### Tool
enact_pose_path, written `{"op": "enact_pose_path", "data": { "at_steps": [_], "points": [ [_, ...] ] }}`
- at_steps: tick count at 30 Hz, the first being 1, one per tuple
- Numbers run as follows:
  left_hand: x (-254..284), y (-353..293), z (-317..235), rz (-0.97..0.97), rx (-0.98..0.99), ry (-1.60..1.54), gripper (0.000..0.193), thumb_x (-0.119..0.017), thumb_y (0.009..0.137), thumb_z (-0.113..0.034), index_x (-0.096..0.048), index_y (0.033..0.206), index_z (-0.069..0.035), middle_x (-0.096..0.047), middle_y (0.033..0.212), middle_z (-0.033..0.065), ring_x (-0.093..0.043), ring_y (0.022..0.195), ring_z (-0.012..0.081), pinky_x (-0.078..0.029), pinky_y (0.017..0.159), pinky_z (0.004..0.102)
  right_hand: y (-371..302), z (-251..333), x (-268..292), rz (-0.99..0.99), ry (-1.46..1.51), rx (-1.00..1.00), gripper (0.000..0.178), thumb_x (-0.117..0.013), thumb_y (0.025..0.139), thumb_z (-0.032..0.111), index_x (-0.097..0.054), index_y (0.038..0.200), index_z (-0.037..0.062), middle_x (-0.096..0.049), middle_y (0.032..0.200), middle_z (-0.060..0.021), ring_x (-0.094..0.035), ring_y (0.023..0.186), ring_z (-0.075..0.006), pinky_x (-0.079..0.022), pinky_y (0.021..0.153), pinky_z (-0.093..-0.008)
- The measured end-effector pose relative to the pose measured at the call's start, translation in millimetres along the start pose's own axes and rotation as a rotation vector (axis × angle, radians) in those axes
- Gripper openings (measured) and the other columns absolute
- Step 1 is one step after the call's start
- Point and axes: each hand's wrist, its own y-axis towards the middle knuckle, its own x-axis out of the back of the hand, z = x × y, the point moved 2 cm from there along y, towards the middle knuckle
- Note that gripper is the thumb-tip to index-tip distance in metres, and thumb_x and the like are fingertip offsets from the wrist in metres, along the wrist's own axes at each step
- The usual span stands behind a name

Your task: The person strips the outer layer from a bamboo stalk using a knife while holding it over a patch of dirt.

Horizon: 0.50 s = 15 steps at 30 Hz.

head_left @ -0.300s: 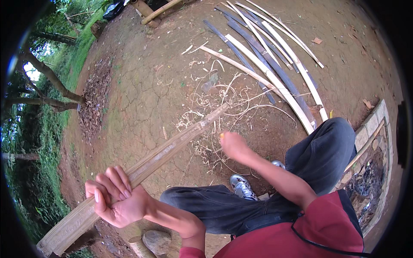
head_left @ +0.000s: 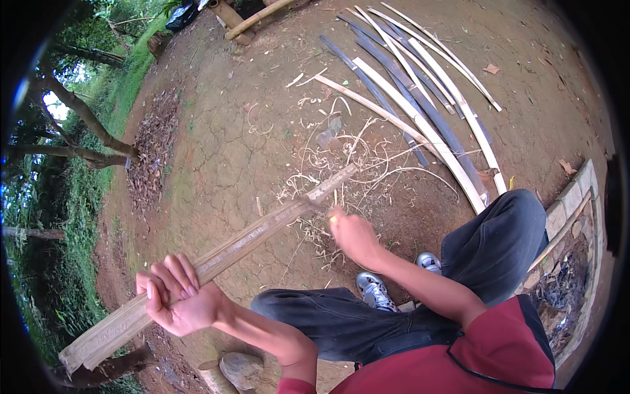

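Note:
A long, split bamboo piece (head_left: 252, 238) slants from the lower left up to the middle of the view. My left hand (head_left: 177, 295) is wrapped round its lower part, fingers curled over the top. Beside the upper part, my right hand (head_left: 357, 241) is closed in a fist, slightly blurred. A small yellowish bit shows at the edge of this fist, and a brownish smear crosses the bamboo just left of it; I cannot make out what is held. Thin, curly shavings (head_left: 394, 172) lie on the ground beyond the bamboo's far end.
Several long pale and dark bamboo strips (head_left: 420, 121) lie on the bare soil at the upper right. A block-edged pit with ash (head_left: 567, 289) is at the right. Logs (head_left: 239, 368) lie near my left knee. Trees and grass (head_left: 85, 210) border the left.
My right fist has moved a little toward me and to the left along the bamboo. The left hand keeps its grip. The whole view has shifted slightly.

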Motion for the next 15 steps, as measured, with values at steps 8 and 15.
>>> {"op": "enact_pose_path", "data": {
  "at_steps": [8,15],
  "points": [
    [72.4,10.2,10.3,-0.238,-0.045,-0.004,0.031,-0.045,0.085,-0.016,-0.028,0.06,-0.017,-0.022,0.047,-0.0047,-0.017,0.037,0.0067,-0.016,0.031,0.0196,43.1,-42.2,-47.5,0.302,1.409,-0.639,0.024,-0.056,0.094,0.025,-0.056,0.086,0.0022,-0.045,0.057,0.0027,-0.043,0.045,-0.0054,-0.033,0.037,-0.0215],
    [136.5,-2.1,-19.0,-0.221,-0.1,-0.144,0.024,-0.043,0.089,-0.016,-0.039,0.065,-0.013,-0.032,0.054,0.0001,-0.032,0.045,0.0111,-0.035,0.043,0.0256,95.9,24.5,-39.4,0.287,1.933,-0.457,0.021,-0.07,0.085,0.02,-0.051,0.086,0.0122,-0.035,0.058,0.0089,-0.031,0.045,-0.0024,-0.026,0.04,-0.0178]
  ]
}}
